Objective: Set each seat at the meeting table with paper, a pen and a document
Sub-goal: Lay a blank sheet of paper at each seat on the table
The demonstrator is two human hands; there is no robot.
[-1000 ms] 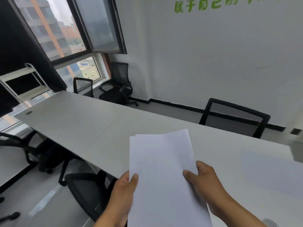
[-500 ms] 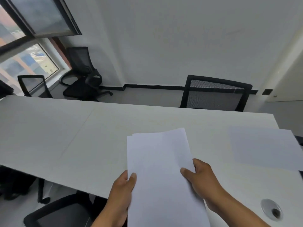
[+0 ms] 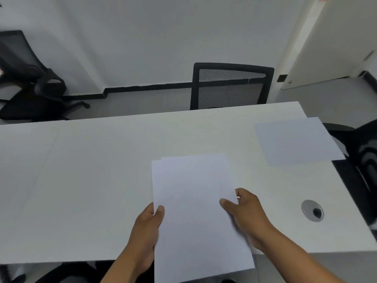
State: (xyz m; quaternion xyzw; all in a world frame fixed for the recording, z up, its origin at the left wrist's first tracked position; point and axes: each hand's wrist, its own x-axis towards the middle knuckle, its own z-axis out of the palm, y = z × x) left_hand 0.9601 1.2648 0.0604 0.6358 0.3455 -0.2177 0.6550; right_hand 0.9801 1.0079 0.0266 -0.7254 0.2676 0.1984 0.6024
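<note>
I hold a stack of white paper sheets (image 3: 195,211) over the near edge of the white meeting table (image 3: 98,170). My left hand (image 3: 145,231) grips the stack's left edge, thumb on top. My right hand (image 3: 247,213) pinches the right edge, where the top sheet looks slightly lifted. A single white sheet (image 3: 295,140) lies flat at the table's right end, its corner reaching past the edge. No pen or document shows.
A black mesh chair (image 3: 230,86) stands at the table's far side. Another black chair (image 3: 28,86) sits by the wall at far left, and one (image 3: 365,152) at the right end. A round metal cable port (image 3: 312,210) is set in the table near right.
My view has swung right and downward, from the window side to the table's right end. Both hands keep the same hold on the stack.
</note>
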